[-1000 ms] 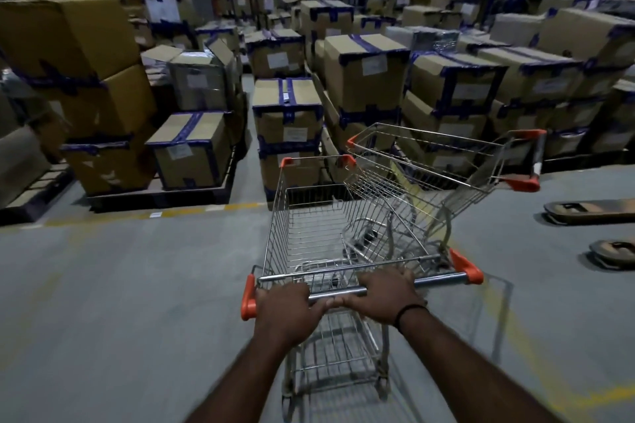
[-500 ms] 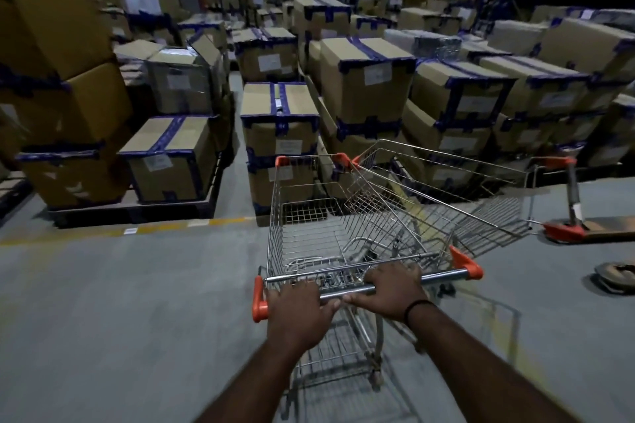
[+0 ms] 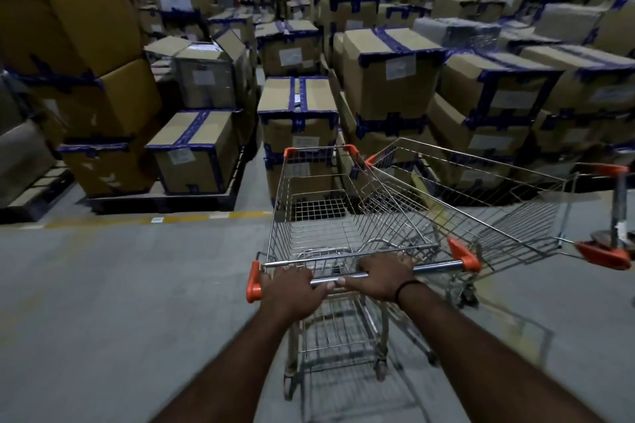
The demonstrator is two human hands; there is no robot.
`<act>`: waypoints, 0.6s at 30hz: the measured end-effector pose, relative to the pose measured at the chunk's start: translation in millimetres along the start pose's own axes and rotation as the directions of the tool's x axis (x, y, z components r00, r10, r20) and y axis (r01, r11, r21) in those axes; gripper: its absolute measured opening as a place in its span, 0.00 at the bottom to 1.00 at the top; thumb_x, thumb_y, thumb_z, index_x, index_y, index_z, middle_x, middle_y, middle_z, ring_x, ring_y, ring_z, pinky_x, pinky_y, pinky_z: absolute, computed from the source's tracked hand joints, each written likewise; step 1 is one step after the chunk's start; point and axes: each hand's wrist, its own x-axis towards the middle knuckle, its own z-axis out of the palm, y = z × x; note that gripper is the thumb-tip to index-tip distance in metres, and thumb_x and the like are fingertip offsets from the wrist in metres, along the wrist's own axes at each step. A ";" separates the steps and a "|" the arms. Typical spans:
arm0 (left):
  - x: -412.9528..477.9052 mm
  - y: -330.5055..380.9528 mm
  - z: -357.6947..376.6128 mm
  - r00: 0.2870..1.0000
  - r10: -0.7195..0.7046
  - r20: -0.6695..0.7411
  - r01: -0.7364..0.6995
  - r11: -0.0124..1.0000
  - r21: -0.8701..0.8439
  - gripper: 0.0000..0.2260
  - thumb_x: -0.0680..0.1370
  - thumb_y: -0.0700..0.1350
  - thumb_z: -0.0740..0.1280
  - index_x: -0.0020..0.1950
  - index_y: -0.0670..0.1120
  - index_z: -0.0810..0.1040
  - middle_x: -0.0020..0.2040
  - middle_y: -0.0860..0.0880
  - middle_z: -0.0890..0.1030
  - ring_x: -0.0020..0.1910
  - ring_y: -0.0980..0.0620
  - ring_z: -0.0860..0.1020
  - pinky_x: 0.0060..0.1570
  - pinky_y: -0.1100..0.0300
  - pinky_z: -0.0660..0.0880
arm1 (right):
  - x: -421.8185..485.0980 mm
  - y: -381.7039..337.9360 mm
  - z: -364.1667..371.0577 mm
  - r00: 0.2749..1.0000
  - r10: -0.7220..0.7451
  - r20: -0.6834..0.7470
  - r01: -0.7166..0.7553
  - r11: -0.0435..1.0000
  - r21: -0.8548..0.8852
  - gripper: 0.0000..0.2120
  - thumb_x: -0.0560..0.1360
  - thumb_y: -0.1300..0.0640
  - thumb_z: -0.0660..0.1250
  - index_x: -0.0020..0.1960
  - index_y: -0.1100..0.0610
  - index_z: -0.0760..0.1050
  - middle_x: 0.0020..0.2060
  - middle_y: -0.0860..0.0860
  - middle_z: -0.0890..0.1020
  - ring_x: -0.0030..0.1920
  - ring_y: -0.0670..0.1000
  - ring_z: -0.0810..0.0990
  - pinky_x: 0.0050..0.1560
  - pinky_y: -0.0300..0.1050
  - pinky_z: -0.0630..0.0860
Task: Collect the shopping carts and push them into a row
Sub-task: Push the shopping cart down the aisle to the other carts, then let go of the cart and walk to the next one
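Brown cardboard boxes sealed with blue tape (image 3: 388,79) stack on dark pallets (image 3: 165,197) across the far side. My silver wire shopping cart (image 3: 309,216) stands near centre, its basket showing bare mesh. A second wire cart (image 3: 498,216) angles just beside its right side. My left hand (image 3: 292,288) and right hand (image 3: 381,276) both curl tight around the chrome handle bar (image 3: 436,266).

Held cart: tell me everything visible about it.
The held cart is silver wire mesh with orange corner caps and a metal handle bar ending in orange grips. It stands upright on the grey floor, basket empty, nose toward stacked cardboard boxes. The left hand and right hand grip the bar. Its right side overlaps a second cart angled rightward; contact cannot be told.
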 end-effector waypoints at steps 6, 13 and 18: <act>-12.4 21.3 16.0 0.981 -0.115 -0.159 0.111 0.993 -0.033 0.29 0.79 0.70 0.52 0.67 0.53 0.76 0.67 0.50 0.77 0.71 0.46 0.69 0.74 0.32 0.47 | -1.5 10.9 4.6 0.990 -0.051 -0.129 0.085 0.959 0.270 0.30 0.74 0.27 0.60 0.62 0.49 0.78 0.60 0.48 0.81 0.63 0.51 0.77 0.72 0.61 0.57; -28.9 45.3 1.0 0.975 -0.126 -0.182 0.080 0.968 -0.239 0.19 0.80 0.62 0.58 0.52 0.50 0.80 0.50 0.49 0.83 0.54 0.46 0.80 0.62 0.41 0.71 | -12.4 6.8 10.7 0.960 -0.206 -0.189 0.258 0.913 0.317 0.22 0.75 0.31 0.62 0.48 0.49 0.79 0.46 0.47 0.82 0.50 0.50 0.79 0.62 0.54 0.70; -58.1 48.7 2.9 0.949 -0.196 -0.245 0.064 0.885 -0.461 0.16 0.81 0.58 0.62 0.54 0.49 0.83 0.50 0.51 0.84 0.51 0.49 0.81 0.50 0.52 0.78 | -22.6 5.1 17.7 0.922 -0.269 -0.278 0.370 0.821 0.434 0.20 0.75 0.34 0.64 0.46 0.51 0.80 0.43 0.46 0.80 0.45 0.48 0.78 0.45 0.46 0.75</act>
